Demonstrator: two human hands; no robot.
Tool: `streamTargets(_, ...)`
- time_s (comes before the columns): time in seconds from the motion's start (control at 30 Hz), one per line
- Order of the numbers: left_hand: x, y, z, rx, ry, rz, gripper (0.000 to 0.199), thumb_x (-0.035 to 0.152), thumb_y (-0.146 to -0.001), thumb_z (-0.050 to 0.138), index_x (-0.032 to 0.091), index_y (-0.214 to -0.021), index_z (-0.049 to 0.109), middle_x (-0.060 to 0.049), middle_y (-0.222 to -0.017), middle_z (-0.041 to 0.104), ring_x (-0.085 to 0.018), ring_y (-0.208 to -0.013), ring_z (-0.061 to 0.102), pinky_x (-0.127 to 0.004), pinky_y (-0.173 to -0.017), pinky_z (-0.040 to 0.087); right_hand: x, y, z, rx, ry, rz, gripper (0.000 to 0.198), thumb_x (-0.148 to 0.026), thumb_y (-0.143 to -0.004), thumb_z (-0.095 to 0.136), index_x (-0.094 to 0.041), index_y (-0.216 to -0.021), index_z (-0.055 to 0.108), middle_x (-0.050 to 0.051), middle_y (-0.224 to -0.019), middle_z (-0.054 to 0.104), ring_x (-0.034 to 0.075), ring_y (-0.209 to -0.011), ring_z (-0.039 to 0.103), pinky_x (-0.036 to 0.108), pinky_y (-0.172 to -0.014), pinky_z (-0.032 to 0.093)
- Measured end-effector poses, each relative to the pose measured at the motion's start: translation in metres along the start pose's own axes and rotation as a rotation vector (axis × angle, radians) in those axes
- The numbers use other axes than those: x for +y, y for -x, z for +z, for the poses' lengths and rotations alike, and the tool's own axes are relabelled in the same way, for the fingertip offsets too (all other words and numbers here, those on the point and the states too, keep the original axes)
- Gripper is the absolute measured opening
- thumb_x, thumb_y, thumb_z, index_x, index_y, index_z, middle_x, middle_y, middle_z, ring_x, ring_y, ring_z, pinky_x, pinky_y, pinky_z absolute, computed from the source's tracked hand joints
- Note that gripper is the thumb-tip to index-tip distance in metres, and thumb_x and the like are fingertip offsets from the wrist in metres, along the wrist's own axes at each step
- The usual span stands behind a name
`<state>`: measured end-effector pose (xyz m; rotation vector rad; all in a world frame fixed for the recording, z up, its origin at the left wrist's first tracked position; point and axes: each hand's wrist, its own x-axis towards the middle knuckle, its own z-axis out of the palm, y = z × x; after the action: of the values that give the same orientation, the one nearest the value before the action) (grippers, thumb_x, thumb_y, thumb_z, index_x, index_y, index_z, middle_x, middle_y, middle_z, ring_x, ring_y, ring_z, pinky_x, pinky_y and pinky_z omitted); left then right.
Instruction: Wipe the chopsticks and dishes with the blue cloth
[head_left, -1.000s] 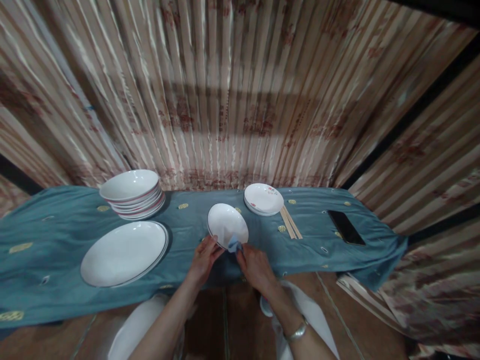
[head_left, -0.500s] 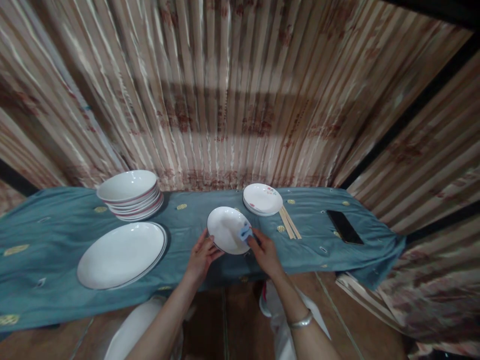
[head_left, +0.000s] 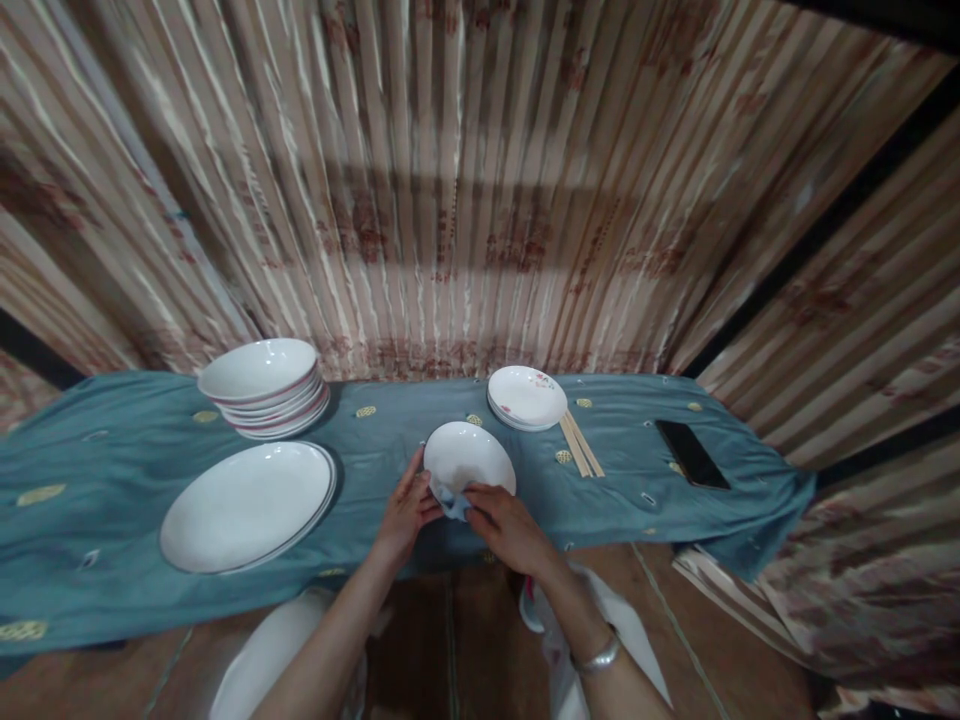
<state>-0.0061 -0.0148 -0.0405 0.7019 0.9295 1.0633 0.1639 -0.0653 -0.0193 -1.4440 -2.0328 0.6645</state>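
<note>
A small white plate (head_left: pixel 471 450) with a dark rim is held tilted above the front part of the table. My left hand (head_left: pixel 405 510) grips its left edge, thumb over the rim and fingers beneath. With my right hand (head_left: pixel 504 520) I pinch a light blue cloth (head_left: pixel 453 502) and press it against the plate's near edge. Part of the plate's lower right is covered by that hand. Farther back, a short stack of white plates with red floral marks (head_left: pixel 527 396) lies beside several wooden chopsticks (head_left: pixel 580 445).
On the left stand a stack of white bowls (head_left: pixel 262 375) and large oval plates (head_left: pixel 247 510). A black phone (head_left: pixel 691 453) lies at the right on the teal tablecloth (head_left: pixel 382 470). A pleated curtain (head_left: pixel 465 200) hangs behind the table.
My right hand has slid the cloth from the plate's right side to its near left edge. The plate has shifted slightly right and nearer.
</note>
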Motion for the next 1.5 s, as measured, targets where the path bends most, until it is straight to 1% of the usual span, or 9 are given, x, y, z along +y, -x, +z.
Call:
streamTargets(0.07,-0.001,-0.001,-0.001,0.011,-0.019,0.016,0.091,0.045,-0.069,0.075,0.024,-0.148,0.033,-0.006,-0.087,0.073,-0.018,-0.068,0.069,-0.032,-0.065,0.057,-0.004,-0.003,0.007,0.047,-0.108,0.032,0.040,-0.021,-0.092,0.048,-0.021,-0.131,0.054,0.009,-0.128,0.063,0.021,-0.116,0.059,0.038,-0.101,0.044)
streamTargets(0.13,-0.003,-0.001,-0.002,0.017,-0.022,0.032,0.092,0.047,-0.067,0.076,0.024,-0.147,0.036,-0.007,-0.091,0.073,-0.017,-0.069,0.069,-0.031,-0.067,0.056,-0.008,-0.007,0.015,0.091,-0.185,0.023,0.050,-0.022,-0.093,0.045,-0.023,-0.143,0.040,0.009,-0.138,0.055,0.021,-0.125,0.053,0.040,-0.106,0.040)
streamTargets(0.43,-0.006,-0.003,0.000,0.025,-0.086,0.053,0.081,0.044,-0.069,0.076,0.022,-0.141,0.045,-0.008,-0.098,0.073,-0.018,-0.072,0.069,-0.027,-0.061,0.055,-0.012,-0.034,0.026,0.130,-0.245,-0.123,0.047,-0.017,-0.093,0.035,-0.019,-0.139,0.044,0.007,-0.144,0.048,0.016,-0.135,0.041,0.036,-0.115,0.031)
streamTargets(0.6,-0.006,-0.004,0.003,0.066,-0.080,-0.001,0.071,0.036,-0.070,0.076,0.023,-0.136,0.052,-0.010,-0.104,0.073,-0.022,-0.078,0.071,-0.031,-0.063,0.057,0.006,-0.048,0.034,0.209,-0.119,-0.086,0.051,-0.016,-0.092,0.034,-0.016,-0.143,0.039,0.010,-0.152,0.036,0.018,-0.142,0.031,0.038,-0.118,0.026)
streamTargets(0.73,-0.002,-0.001,0.003,0.009,-0.085,-0.002,0.072,0.038,-0.073,0.074,0.029,-0.140,0.048,-0.008,-0.110,0.072,-0.024,-0.081,0.072,-0.034,-0.066,0.058,0.024,-0.059,0.035,0.267,0.056,-0.070,0.057,-0.012,-0.087,0.038,-0.011,-0.145,0.037,0.015,-0.153,0.033,0.024,-0.144,0.025,0.046,-0.118,0.027)
streamTargets(0.9,0.001,0.003,0.004,0.014,-0.103,-0.005,0.075,0.038,-0.073,0.073,0.026,-0.142,0.045,-0.008,-0.107,0.072,-0.025,-0.080,0.071,-0.034,-0.065,0.057,0.039,-0.059,0.032,0.303,0.221,-0.010,0.057,-0.012,-0.084,0.044,-0.003,-0.140,0.043,0.022,-0.148,0.039,0.030,-0.142,0.028,0.051,-0.116,0.029)
streamTargets(1.03,0.000,0.004,0.005,0.019,-0.097,0.001,0.073,0.038,-0.074,0.072,0.026,-0.142,0.046,-0.007,-0.102,0.073,-0.024,-0.076,0.071,-0.034,-0.064,0.057,0.045,-0.049,0.027,0.268,0.295,0.076,0.052,-0.015,-0.086,0.045,0.000,-0.135,0.047,0.024,-0.143,0.044,0.031,-0.138,0.035,0.052,-0.114,0.031)
streamTargets(1.27,-0.001,0.002,0.005,0.024,-0.108,0.020,0.073,0.037,-0.074,0.072,0.023,-0.141,0.047,-0.007,-0.102,0.072,-0.023,-0.072,0.070,-0.034,-0.063,0.057,0.053,-0.025,0.020,0.244,0.355,0.120,0.043,-0.017,-0.088,0.050,-0.009,-0.130,0.053,0.022,-0.138,0.051,0.030,-0.133,0.044,0.051,-0.110,0.038)
streamTargets(1.5,-0.004,0.001,0.003,0.014,-0.110,0.025,0.078,0.044,-0.072,0.073,0.025,-0.142,0.045,-0.008,-0.101,0.072,-0.022,-0.075,0.070,-0.036,-0.065,0.057,0.047,-0.002,0.015,0.195,0.267,0.120,0.036,-0.027,-0.095,0.044,-0.016,-0.126,0.058,0.016,-0.133,0.057,0.026,-0.130,0.049,0.049,-0.109,0.039)
